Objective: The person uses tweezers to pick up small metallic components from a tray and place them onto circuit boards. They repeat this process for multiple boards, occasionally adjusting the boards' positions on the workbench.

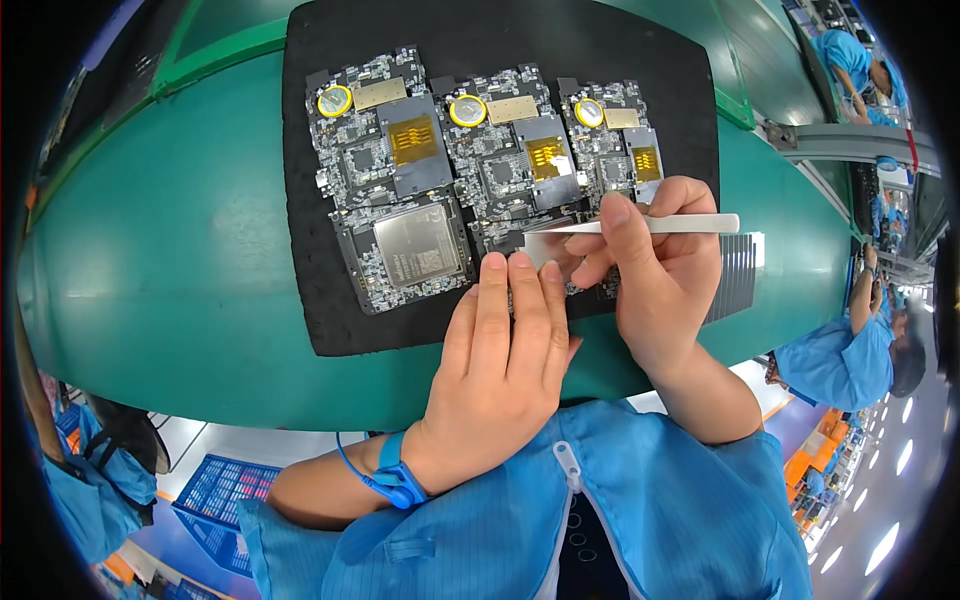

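My right hand [665, 275] is closed around a pair of white tweezers [690, 223], its slim tips pointing left over the middle circuit board [500, 170]. Under the tips lies a pale, shiny flat piece [545, 250], partly hidden by my fingers. With fingers stretched out, my left hand [505, 350] rests its fingertips on the lower part of that board, beside the shiny piece. Left of it sits another circuit board [380, 165] with a large silver module [418, 245]. A third circuit board [612, 150] is on the right, its lower part covered by my right hand.
The boards lie on a black foam mat [500, 35] on a green table [180, 250]. Dark strips [735, 280] lie right of the mat. A blue wrist strap [395, 475] with a cord circles my left wrist. A blue basket [225, 500] stands lower left. Other people in blue are nearby.
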{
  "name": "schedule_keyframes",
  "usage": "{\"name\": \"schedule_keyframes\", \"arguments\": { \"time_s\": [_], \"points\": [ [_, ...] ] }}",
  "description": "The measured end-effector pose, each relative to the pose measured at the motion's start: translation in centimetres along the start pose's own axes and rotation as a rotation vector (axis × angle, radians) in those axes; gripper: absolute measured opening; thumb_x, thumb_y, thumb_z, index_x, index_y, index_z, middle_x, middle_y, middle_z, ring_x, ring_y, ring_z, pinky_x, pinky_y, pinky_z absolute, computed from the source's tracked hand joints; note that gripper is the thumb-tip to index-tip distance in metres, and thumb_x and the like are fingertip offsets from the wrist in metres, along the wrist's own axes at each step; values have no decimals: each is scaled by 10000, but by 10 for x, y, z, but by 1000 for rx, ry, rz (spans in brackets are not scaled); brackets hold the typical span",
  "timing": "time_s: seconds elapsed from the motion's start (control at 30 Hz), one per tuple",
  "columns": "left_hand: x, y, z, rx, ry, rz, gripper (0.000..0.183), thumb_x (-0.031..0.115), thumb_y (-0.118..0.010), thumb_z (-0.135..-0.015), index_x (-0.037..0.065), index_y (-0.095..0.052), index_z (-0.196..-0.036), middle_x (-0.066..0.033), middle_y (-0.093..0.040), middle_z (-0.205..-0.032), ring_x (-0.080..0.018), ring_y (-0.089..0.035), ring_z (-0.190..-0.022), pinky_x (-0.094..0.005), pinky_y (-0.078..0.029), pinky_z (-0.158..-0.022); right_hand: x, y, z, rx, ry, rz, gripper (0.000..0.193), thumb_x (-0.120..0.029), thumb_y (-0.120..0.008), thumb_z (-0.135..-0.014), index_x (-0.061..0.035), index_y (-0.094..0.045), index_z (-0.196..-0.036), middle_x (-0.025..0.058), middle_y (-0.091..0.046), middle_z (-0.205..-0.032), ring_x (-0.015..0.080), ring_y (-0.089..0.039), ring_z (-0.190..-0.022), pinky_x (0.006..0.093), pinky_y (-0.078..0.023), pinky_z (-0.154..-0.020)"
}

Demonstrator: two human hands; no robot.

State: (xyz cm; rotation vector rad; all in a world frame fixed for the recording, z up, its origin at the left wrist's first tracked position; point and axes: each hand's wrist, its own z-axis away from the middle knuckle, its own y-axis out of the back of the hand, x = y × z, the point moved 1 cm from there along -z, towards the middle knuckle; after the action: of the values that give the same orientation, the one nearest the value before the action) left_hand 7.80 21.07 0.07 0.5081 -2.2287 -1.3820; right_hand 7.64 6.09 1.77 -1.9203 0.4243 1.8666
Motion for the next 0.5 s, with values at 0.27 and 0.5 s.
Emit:
{"name": "schedule_keyframes", "arguments": {
  "time_s": [0.27, 0.5],
  "points": [
    [-5, -3, 3, 5, -7, 22, 487, 287, -647, -818, -54, -593, -1162, -259, -535, -1215, -400, -516, -1141, -448, -475, -863, 1, -1, -4, -58, -2, 23, 243, -40, -591, -907, -29, -351, -936, 117, -623, -705, 114, -639, -576, 204, -533, -506],
    [-7, -3, 3, 20, -18, 22, 495, 287, -647, -816, -61, -589, -1164, -265, -535, -1213, -403, -517, -1141, -442, -480, -855, 1, -2, -5, -62, 3, 14, 239, -41, -587, -911, -32, -350, -939, 118, -628, -707, 117, -644, -584, 205, -537, -514]
  ]
}}
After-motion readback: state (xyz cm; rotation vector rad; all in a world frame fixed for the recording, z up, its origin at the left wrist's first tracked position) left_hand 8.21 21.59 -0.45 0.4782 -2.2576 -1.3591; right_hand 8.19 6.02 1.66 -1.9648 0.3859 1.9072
